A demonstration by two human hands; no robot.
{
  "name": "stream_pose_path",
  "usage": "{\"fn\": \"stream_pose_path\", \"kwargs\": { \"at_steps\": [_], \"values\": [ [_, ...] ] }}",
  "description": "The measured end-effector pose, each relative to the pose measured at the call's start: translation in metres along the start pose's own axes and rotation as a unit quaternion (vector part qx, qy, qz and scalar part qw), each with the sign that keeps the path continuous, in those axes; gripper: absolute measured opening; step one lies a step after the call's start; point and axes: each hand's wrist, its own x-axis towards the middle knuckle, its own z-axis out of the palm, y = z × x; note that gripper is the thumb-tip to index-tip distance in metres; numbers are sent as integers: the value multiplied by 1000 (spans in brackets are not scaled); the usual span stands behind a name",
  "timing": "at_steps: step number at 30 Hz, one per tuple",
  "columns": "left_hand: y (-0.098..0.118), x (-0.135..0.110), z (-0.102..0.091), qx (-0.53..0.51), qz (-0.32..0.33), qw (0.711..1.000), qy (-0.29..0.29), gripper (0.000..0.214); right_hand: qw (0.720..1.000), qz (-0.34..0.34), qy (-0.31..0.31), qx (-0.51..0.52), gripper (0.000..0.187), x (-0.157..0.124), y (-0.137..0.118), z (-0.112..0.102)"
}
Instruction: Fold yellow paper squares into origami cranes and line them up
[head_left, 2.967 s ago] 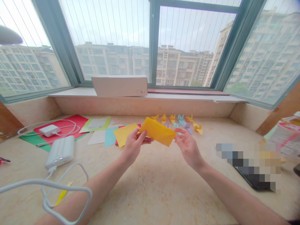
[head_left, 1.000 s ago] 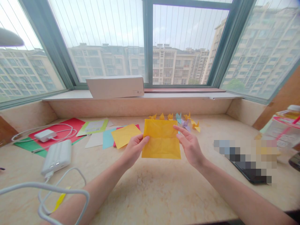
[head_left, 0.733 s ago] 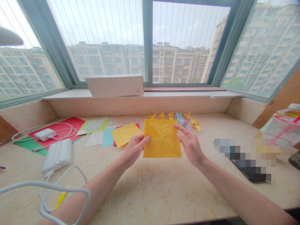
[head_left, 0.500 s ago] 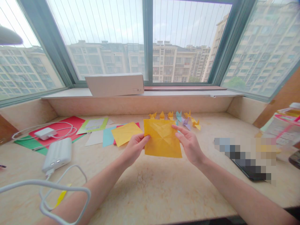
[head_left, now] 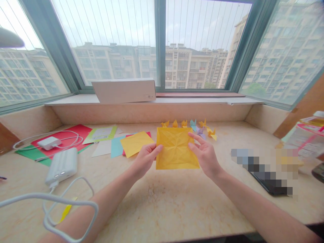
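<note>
Left hand [head_left: 145,158], right hand [head_left: 206,153] pinch yellow origami paper [head_left: 176,152] at sides, forearms [head_left: 118,189] angled inward; far white box [head_left: 121,92], print [head_left: 149,97] illegible

Sheet of paper [head_left: 177,152]: centre, above table [head_left: 152,212]; left hand [head_left: 145,158] at its 9 o'clock edge, right hand [head_left: 205,156] at 3.
Paper birds [head_left: 193,125]: table, behind sheet, 12 to 1 o'clock.
Loose papers [head_left: 135,144]: table, 9 o'clock.
Charger [head_left: 49,143]: on further papers, far 9 o'clock.
Power bank [head_left: 62,166]: before charger.
Box [head_left: 124,91]: on sill [head_left: 202,101], 10 to 11 o'clock.
Cup [head_left: 307,140]: table, 3 o'clock.
</note>
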Motion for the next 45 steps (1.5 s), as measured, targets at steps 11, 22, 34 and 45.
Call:
{"fn": "stream_pose_path", "kwargs": {
  "at_steps": [11, 22, 34, 45],
  "values": [
    [1, 1, 3, -53, 22, 998, 19, 41, 998, -63, 19, -9, 69, 7, 3, 0],
    [-1, 3, -2, 91, 81, 987, 104, 25, 993, 68, -16, 95, 37, 11, 5, -5],
    [-4, 2, 0, -18, 82, 995, 59, 33, 994, 71, -54, 68, 63, 5, 3, -1],
    [6, -7, 7, 278, 129, 949, 75, 23, 990, 41, -135, 19, 38, -1, 5, 3]
  ]
}}
